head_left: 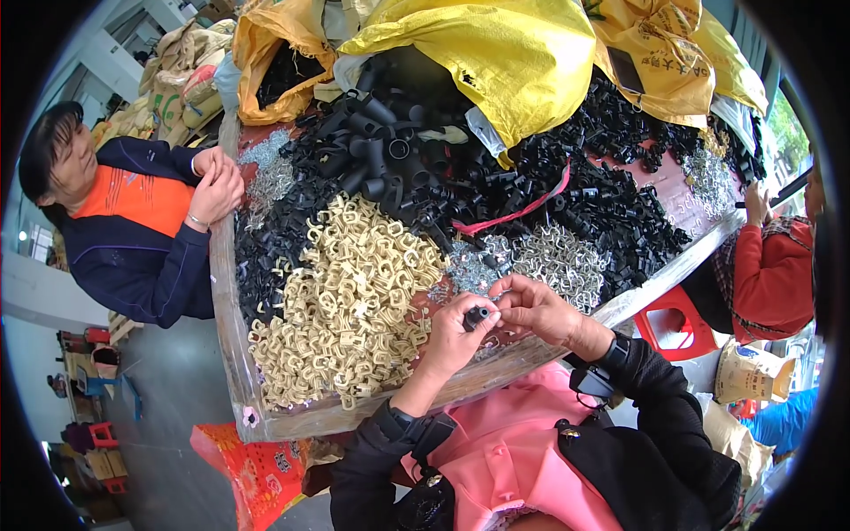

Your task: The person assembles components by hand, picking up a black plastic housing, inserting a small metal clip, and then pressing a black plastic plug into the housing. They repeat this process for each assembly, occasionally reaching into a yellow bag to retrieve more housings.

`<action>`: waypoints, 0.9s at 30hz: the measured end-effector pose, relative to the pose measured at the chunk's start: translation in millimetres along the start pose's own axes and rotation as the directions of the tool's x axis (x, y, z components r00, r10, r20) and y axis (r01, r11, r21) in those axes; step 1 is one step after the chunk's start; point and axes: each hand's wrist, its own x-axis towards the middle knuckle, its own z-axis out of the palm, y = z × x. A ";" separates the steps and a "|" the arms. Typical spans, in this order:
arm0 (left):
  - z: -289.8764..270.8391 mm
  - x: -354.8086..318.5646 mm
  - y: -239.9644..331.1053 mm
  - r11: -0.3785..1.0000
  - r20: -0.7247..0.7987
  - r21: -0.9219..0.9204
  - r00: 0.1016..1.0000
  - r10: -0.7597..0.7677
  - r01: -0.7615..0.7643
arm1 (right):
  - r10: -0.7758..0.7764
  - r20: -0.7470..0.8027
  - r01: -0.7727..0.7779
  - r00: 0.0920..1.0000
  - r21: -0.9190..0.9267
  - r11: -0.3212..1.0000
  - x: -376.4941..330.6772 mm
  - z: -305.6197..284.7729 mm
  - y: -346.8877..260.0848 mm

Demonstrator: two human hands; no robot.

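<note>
Tube (477, 315), short and black, sits in the left hand (450, 334), its round end pointing up toward the camera, just above the near edge of the table. The left fingers are curled firmly around it. The right hand (542, 311) is just beside it, thumb and forefinger brought together near the tube's end; whether a small piece is pinched between them, I cannot tell.

Just beyond the hands lies a small heap of screws (474, 265). To its right is a pile of silver clips (562, 265), and to its left a larger pile of cream clips (354, 292), which spreads to the table's near left corner. Farther back, a red strip (522, 211) lies across small black parts (611, 221), and left of it wide black pipes (376, 159) are heaped together. A yellow bag (513, 53) drapes over the far side, with an orange bag (252, 44) to its left. A phone (625, 71) rests on the bag at the far right. The table (310, 420) has a raised rim.

At the left side stands a person (133, 221) in a dark jacket, hands together. At the right, near a red stool (673, 326), another person's red sleeve (770, 274) shows.
</note>
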 end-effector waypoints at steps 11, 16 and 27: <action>4.1 -9.1 -2.1 0.789 0.048 -0.487 0.914 -0.404 0.374 | -0.061 -0.016 0.059 0.998 -0.117 0.991 -1.6 10.7 -3.5; 2.9 -8.3 -0.6 0.541 0.150 -0.708 0.846 -0.511 0.453 | -0.240 -0.004 0.180 0.971 -0.650 0.738 -6.8 19.9 -9.6; -6.9 -12.1 13.4 0.159 0.403 -0.861 0.838 -0.368 0.483 | -0.501 0.282 0.431 0.818 -0.878 0.210 -8.0 20.8 -17.1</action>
